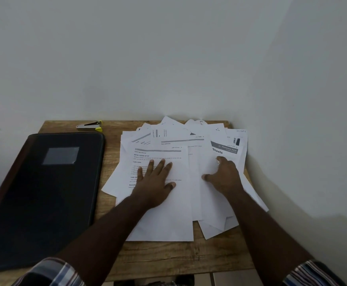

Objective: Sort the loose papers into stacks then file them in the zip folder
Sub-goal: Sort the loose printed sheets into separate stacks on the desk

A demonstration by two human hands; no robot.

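Two hands lie on loose papers (189, 182) — left hand (155, 178) flat with fingers spread, right hand (223, 174) fingers curled, grasp unclear — on wooden table (168, 259) in a white-walled corner (168, 58).

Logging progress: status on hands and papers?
Left hand flat on top sheet. Right hand on papers, unsorted. Zip folder closed.

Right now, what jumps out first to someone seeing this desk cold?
A fanned mess of loose papers covers the right half of the wooden table, with the left hand flat on the top sheet and the right hand on sheets beside it. A closed black zip folder lies left.
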